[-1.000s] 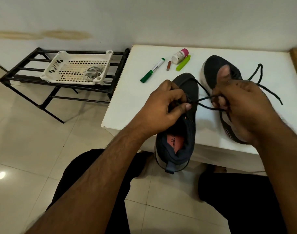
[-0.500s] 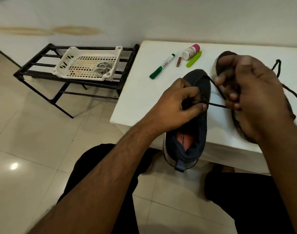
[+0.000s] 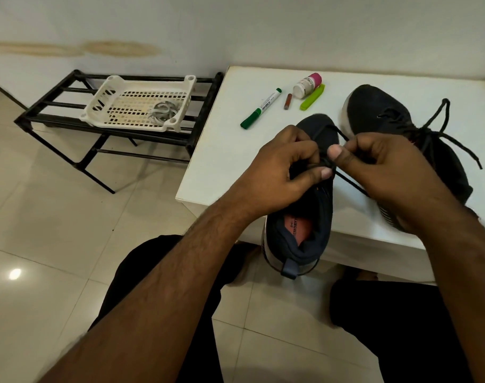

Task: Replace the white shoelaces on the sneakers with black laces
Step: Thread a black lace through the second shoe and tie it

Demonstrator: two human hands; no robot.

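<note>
Entry, head view, as I read it from the remote station.

1. Near sneaker (image 3: pixel 304 217): dark, centre of the frame, toe on the white table (image 3: pixel 230 167), heel hanging over the table's front edge toward the bottom of the frame. Orange insole visible inside.
2. Black lace (image 3: pixel 351 183) of the near sneaker: one strand runs from between the two hands toward the lower right; another runs up toward the toe.
3. Left hand (image 3: pixel 280 172): centre of the frame, over the near sneaker's eyelets, fingers curled, thumb pressed forward, pinching the black lace.
4. Right hand (image 3: pixel 387 164): just right of the left hand, thumbs almost touching, fingers curled, pinching the same lace at the crossing point. I cannot tell whether a knot is formed beneath the fingers.
5. Second sneaker (image 3: pixel 379 114): dark, upper right of the frame, on the table, partly behind the right hand, already strung with a black lace whose loose ends (image 3: pixel 440 117) trail right.
6. Green marker (image 3: pixel 262 107), small brown stick (image 3: pixel 288 101), pink-capped bottle (image 3: pixel 307 84), lime-green clip (image 3: pixel 313 96): upper centre, on the table, beyond the near sneaker.
7. Black metal rack (image 3: pixel 56 117): upper left, on the tiled floor, beside the table.
8. White plastic basket (image 3: pixel 103 98): on the rack, holding a pale coiled bundle (image 3: pixel 162 110), possibly laces.
</note>
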